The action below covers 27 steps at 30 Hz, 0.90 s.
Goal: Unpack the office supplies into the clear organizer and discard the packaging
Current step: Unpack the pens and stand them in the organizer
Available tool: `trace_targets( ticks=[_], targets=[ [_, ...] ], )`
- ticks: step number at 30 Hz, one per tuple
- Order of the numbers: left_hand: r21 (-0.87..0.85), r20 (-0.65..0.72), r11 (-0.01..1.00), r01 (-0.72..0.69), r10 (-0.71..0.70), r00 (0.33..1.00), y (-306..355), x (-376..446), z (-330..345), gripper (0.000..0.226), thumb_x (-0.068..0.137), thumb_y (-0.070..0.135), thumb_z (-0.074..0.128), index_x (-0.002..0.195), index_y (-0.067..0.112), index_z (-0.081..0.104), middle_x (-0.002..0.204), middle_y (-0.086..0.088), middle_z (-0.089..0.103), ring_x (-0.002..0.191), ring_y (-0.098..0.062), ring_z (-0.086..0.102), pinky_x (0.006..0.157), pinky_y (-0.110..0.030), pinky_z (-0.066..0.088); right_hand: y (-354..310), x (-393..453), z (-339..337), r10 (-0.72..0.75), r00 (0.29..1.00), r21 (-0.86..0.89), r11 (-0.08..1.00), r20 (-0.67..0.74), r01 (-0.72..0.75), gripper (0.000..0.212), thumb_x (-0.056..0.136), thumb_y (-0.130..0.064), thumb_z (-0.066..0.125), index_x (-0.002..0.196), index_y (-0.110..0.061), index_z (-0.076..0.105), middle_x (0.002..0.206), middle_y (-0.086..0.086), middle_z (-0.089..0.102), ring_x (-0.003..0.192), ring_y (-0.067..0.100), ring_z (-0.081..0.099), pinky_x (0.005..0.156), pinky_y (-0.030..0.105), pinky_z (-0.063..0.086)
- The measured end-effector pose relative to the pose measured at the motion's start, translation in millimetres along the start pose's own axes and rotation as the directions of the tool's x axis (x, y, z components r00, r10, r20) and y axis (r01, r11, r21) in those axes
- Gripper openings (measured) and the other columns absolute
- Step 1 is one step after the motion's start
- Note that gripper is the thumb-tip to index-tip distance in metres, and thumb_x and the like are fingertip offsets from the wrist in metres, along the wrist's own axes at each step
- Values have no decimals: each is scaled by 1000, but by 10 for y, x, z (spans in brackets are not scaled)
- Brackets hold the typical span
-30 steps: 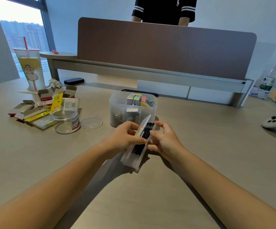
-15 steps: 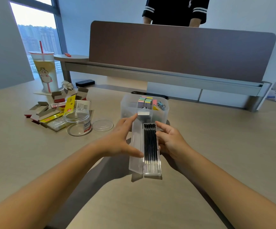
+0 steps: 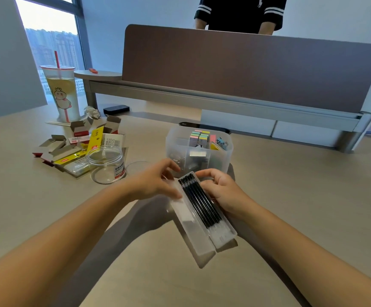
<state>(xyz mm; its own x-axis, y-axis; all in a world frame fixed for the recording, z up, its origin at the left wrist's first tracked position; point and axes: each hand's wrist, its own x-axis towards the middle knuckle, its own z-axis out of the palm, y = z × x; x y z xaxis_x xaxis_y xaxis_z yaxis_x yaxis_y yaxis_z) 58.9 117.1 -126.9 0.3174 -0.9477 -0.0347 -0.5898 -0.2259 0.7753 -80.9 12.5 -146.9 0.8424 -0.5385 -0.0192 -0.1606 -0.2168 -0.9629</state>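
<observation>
On the desk (image 3: 291,196), the clear organizer (image 3: 199,149) (sticky notes and clips inside) stands just beyond an open translucent case (image 3: 202,216) of black refills (image 3: 200,202). The left hand (image 3: 155,180) pinches its lid side; the right hand (image 3: 222,191) grips the refill tray, fingers curled. Empty packaging (image 3: 78,149) lies far left.

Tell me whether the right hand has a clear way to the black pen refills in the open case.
Probably yes. The case lies open with its lid folded left, so the refills are uncovered, and the right hand already rests along their right edge. The left hand holds the lid side, out of the way.
</observation>
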Motion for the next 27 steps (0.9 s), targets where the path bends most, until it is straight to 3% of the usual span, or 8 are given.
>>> trace_targets(
  ticks=[3, 7, 10, 13, 16, 19, 22, 27],
  targets=[
    [-25, 209, 999, 31, -25, 977, 16, 9, -5, 74, 73, 8, 69, 132, 28, 29, 105, 8, 42, 102, -13, 45, 85, -21, 45, -18, 8, 1, -34, 999, -17, 999, 20, 35, 10, 90, -17, 48, 95, -24, 53, 86, -8, 59, 75, 5, 59, 57, 11, 50],
    [-95, 263, 994, 45, -19, 965, -12, 24, 9, 70, 73, 7, 69, 124, 37, 31, 102, 11, 44, 92, -7, 48, 73, -15, 47, 19, 12, 0, -29, 1000, -21, 999, 6, 29, 10, 89, -17, 49, 91, -27, 51, 84, -6, 60, 71, 5, 61, 54, 9, 50],
    [-116, 259, 991, 67, -35, 965, -63, 16, 46, 69, 71, 9, 71, 124, 35, 34, 100, 9, 47, 93, -9, 50, 77, -17, 47, 23, 2, -18, 15, 1000, -29, 999, -28, -16, 12, 89, -16, 51, 98, -23, 47, 81, -4, 60, 67, 6, 61, 49, 9, 48],
    [-143, 216, 988, 57, -26, 976, -92, 18, 66, 73, 71, 7, 71, 131, 28, 33, 95, 12, 46, 88, -7, 51, 72, -14, 47, 12, -41, -82, 55, 998, -95, 994, -38, -58, 13, 88, -20, 52, 99, -22, 47, 82, -7, 58, 70, 4, 58, 49, 8, 46],
    [-184, 169, 981, 62, -30, 985, -110, 10, 49, 73, 72, 6, 70, 132, 26, 32, 94, 12, 45, 85, -5, 50, 66, -11, 46, 25, -137, -150, 53, 999, -190, 980, -1, -53, 6, 88, -21, 52, 88, -26, 49, 77, -6, 58, 70, 4, 57, 57, 9, 47],
    [-228, 134, 973, 25, 6, 991, -111, -16, 95, 73, 73, 7, 69, 132, 30, 32, 99, 11, 46, 86, -3, 49, 67, -11, 45, 61, -162, -166, 6, 1000, -261, 965, -24, -12, 13, 90, -17, 49, 81, -26, 51, 78, -6, 57, 74, 5, 56, 65, 14, 48],
    [-269, 98, 962, -46, 74, 992, -95, -48, 145, 62, 74, 7, 68, 121, 34, 37, 108, 5, 48, 90, -6, 53, 69, -15, 51, 66, -120, -190, -67, 996, -320, 946, -51, 47, 20, 90, -12, 46, 77, -27, 51, 82, -6, 55, 81, 8, 54, 71, 18, 47],
    [-388, 115, 920, -55, 107, 988, -127, -75, 161, 46, 76, 0, 63, 105, 32, 45, 99, -2, 55, 86, -15, 58, 61, -18, 54, 95, -107, -257, -140, 990, -356, 926, -14, 126, 26, 90, -6, 46, 76, -27, 53, 80, -9, 56, 80, 7, 55, 71, 14, 49]
  ],
)
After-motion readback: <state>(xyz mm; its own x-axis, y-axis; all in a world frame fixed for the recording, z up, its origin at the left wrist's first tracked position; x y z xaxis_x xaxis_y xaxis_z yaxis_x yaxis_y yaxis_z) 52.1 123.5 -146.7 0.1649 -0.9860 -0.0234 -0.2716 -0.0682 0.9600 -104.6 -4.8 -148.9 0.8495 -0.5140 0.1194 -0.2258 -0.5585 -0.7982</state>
